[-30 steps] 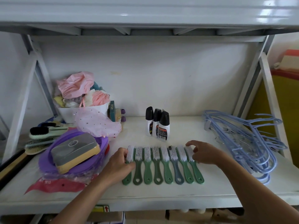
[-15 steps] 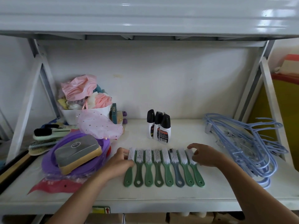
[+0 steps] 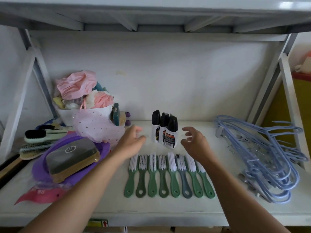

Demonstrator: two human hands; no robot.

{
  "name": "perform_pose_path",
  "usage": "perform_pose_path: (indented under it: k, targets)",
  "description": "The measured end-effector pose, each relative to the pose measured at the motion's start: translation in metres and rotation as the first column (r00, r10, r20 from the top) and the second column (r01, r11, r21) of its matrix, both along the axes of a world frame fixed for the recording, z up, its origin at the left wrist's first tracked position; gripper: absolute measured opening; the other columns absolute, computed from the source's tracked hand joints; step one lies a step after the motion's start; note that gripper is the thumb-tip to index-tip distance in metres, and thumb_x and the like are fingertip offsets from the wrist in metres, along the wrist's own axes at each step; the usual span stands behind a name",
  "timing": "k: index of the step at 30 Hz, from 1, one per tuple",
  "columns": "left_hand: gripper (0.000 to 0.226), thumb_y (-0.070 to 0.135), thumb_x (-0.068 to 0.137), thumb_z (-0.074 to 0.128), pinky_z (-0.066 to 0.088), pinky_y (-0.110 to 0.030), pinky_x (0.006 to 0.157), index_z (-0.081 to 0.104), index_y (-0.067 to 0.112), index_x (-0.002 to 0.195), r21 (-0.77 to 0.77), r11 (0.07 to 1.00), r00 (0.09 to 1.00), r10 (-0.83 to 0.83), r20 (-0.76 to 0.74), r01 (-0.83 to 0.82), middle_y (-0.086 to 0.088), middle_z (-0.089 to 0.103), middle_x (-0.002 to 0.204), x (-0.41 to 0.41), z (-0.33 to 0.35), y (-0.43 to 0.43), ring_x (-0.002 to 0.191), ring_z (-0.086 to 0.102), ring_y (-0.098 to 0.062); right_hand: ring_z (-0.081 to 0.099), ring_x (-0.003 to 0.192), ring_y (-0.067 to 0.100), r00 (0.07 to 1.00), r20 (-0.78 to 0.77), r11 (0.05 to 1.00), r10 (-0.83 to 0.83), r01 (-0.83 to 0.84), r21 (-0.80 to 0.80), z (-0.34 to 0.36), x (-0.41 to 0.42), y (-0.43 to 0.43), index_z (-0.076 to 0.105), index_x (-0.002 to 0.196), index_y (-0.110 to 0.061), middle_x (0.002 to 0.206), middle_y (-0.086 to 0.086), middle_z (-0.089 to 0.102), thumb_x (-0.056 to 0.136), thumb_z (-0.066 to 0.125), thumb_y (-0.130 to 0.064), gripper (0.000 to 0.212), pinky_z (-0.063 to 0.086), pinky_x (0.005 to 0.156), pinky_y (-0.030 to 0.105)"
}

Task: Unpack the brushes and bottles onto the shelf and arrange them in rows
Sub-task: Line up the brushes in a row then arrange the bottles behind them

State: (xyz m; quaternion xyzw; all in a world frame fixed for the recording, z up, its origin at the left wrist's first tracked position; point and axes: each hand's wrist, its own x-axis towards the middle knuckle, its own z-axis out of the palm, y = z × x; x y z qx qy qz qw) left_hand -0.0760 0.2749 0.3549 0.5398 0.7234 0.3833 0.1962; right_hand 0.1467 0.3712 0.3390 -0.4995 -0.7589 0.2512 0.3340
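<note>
Shelf [image 3: 168, 207] surface: a bare strip runs between the brush handles and the front edge, and bare board shows behind the bottles up to the back wall. Eight brushes [image 3: 170, 175] lie side by side at centre front — long axes front to back, bristle heads toward the wall, handles toward the edge, fanning slightly; seven green, one grey. Three bottles [image 3: 164, 130] stand upright just behind them, black caps up, touching in a short diagonal. Left hand [image 3: 129, 142] and right hand [image 3: 195, 142] hover either side of the bottles, fingers spread and loosely curved, gripping nothing. Blue hangers [image 3: 262, 153] crowd the right end; a purple tub [image 3: 42, 169] the left.
</note>
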Motion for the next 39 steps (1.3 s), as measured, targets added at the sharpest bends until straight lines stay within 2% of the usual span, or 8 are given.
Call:
perform_pose_path:
  k: [3, 5, 11, 16, 22, 32, 37, 39]
  targets:
    - [0.031, 0.014, 0.101, 0.051, 0.036, -0.021, 0.095, 0.057, 0.014, 0.131, 0.145, 0.989, 0.998, 0.037, -0.052, -0.029, 0.003, 0.059, 0.132, -0.013, 0.006, 0.030, 0.114, 0.054, -0.007, 0.060, 0.103, 0.016, 0.996, -0.086, 1.000, 0.000, -0.003, -0.024, 0.000, -0.017, 0.010, 0.052, 0.137, -0.023, 0.123, 0.004, 0.060, 0.090, 0.059, -0.015, 0.048, 0.046, 0.079, 0.026]
    - [0.031, 0.008, 0.101, 0.047, 0.036, -0.018, 0.096, 0.059, 0.014, 0.129, 0.207, 0.978, 0.996, 0.025, -0.085, -0.007, 0.004, 0.060, 0.127, -0.022, 0.006, 0.047, 0.118, 0.056, -0.009, 0.060, 0.105, 0.016, 0.988, -0.153, 1.000, -0.008, 0.008, -0.004, 0.001, -0.026, 0.015, 0.049, 0.139, -0.024, 0.124, 0.003, 0.058, 0.089, 0.060, -0.013, 0.052, 0.045, 0.080, 0.025]
    - [0.045, 0.005, 0.105, 0.041, 0.029, -0.021, 0.114, 0.048, 0.019, 0.147, 0.279, 0.925, 0.947, -0.184, -0.262, 0.257, 0.002, 0.045, 0.152, -0.028, 0.010, 0.096, 0.138, 0.043, -0.010, 0.040, 0.124, 0.022, 0.991, -0.132, 0.953, -0.015, 0.054, 0.299, 0.008, -0.052, 0.018, 0.050, 0.137, -0.022, 0.133, 0.003, 0.047, 0.081, 0.056, -0.006, 0.058, 0.031, 0.099, 0.023]
    - [0.039, 0.006, 0.106, 0.039, 0.022, -0.016, 0.116, 0.052, 0.015, 0.142, 0.255, 0.931, 0.956, -0.214, -0.202, 0.262, 0.002, 0.039, 0.157, -0.028, 0.010, 0.119, 0.147, 0.032, -0.009, 0.036, 0.119, 0.022, 0.997, -0.082, 0.919, -0.009, 0.041, 0.392, 0.010, -0.066, 0.025, 0.051, 0.135, -0.024, 0.135, 0.000, 0.046, 0.078, 0.053, -0.006, 0.060, 0.037, 0.104, 0.033]
    - [0.031, 0.013, 0.105, 0.047, 0.042, -0.033, 0.108, 0.057, 0.019, 0.133, 0.176, 0.955, 0.965, -0.214, -0.151, 0.239, 0.004, 0.060, 0.135, -0.030, 0.008, 0.129, 0.125, 0.056, -0.015, 0.036, 0.122, 0.023, 0.999, -0.040, 0.925, -0.001, 0.016, 0.379, 0.009, -0.064, 0.028, 0.051, 0.136, -0.027, 0.136, -0.004, 0.045, 0.080, 0.052, -0.006, 0.059, 0.038, 0.104, 0.034]
    - [0.023, 0.018, 0.102, 0.055, 0.038, -0.029, 0.085, 0.050, 0.014, 0.125, 0.176, 0.969, 0.976, -0.146, -0.159, 0.174, 0.001, 0.058, 0.127, -0.031, 0.009, 0.124, 0.103, 0.056, -0.019, 0.036, 0.123, 0.023, 1.000, -0.018, 0.940, 0.016, -0.009, 0.340, 0.011, -0.060, 0.027, 0.049, 0.136, -0.028, 0.136, -0.002, 0.045, 0.081, 0.054, -0.007, 0.059, 0.039, 0.105, 0.036]
    - [0.027, 0.021, 0.101, 0.058, 0.035, -0.015, 0.071, 0.061, 0.012, 0.127, 0.196, 0.962, 0.961, -0.143, -0.235, 0.191, 0.003, 0.060, 0.119, -0.030, 0.009, 0.120, 0.085, 0.051, -0.009, 0.035, 0.124, 0.023, 1.000, 0.000, 0.945, 0.010, -0.010, 0.326, 0.013, -0.058, 0.027, 0.048, 0.138, -0.029, 0.137, -0.002, 0.045, 0.081, 0.055, -0.008, 0.060, 0.037, 0.104, 0.032]
    - [0.026, 0.028, 0.099, 0.062, 0.041, -0.021, 0.078, 0.067, 0.013, 0.119, 0.183, 0.967, 0.968, -0.140, -0.210, 0.180, 0.000, 0.063, 0.117, -0.031, 0.008, 0.121, 0.093, 0.056, -0.014, 0.036, 0.125, 0.023, 1.000, 0.004, 0.950, 0.011, -0.012, 0.312, 0.013, -0.058, 0.027, 0.047, 0.138, -0.029, 0.137, -0.002, 0.045, 0.081, 0.055, -0.009, 0.061, 0.039, 0.104, 0.035]
